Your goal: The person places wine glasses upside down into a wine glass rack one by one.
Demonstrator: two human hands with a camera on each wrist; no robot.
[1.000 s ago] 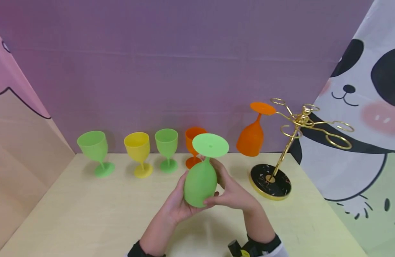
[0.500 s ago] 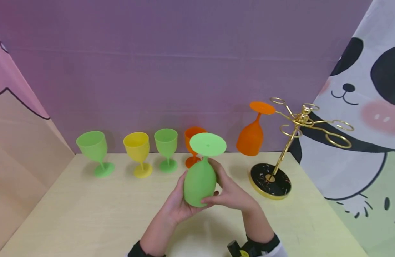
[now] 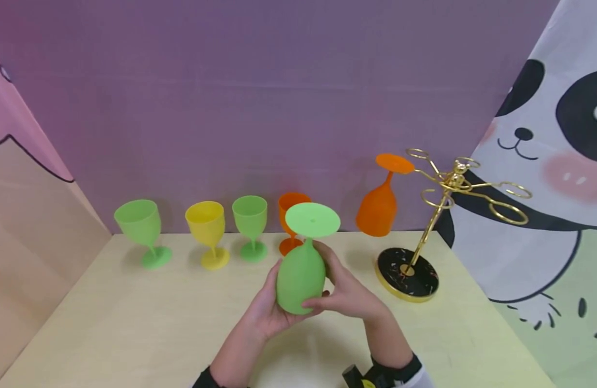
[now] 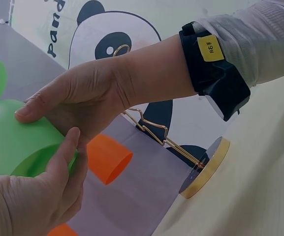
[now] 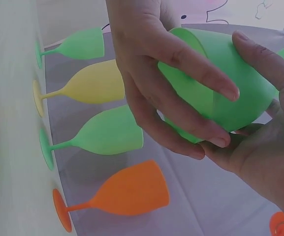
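A green goblet (image 3: 300, 283) is held upside down above the table, its round foot on top and its mouth downward. My left hand (image 3: 266, 312) grips the bowl from the left and below. In the right wrist view, the left hand's fingers (image 5: 196, 73) lie across the mouth and rim. My right hand (image 3: 349, 291) grips the bowl from the right, its thumb low on the side and other fingers partly hidden behind. The left wrist view shows the right hand's thumb (image 4: 31, 108) on the green bowl.
Along the table's back stand a green goblet (image 3: 140, 223), a yellow goblet (image 3: 207, 223), another green goblet (image 3: 251, 218) and a partly hidden orange goblet (image 3: 288, 207). At right, a gold stand (image 3: 429, 229) with looped arms holds an inverted orange goblet (image 3: 378, 210) by its foot.
Both hands keep their grip on the inverted green goblet. Its foot has tipped slightly leftward since the earliest frame; the other goblets and the stand stay put.
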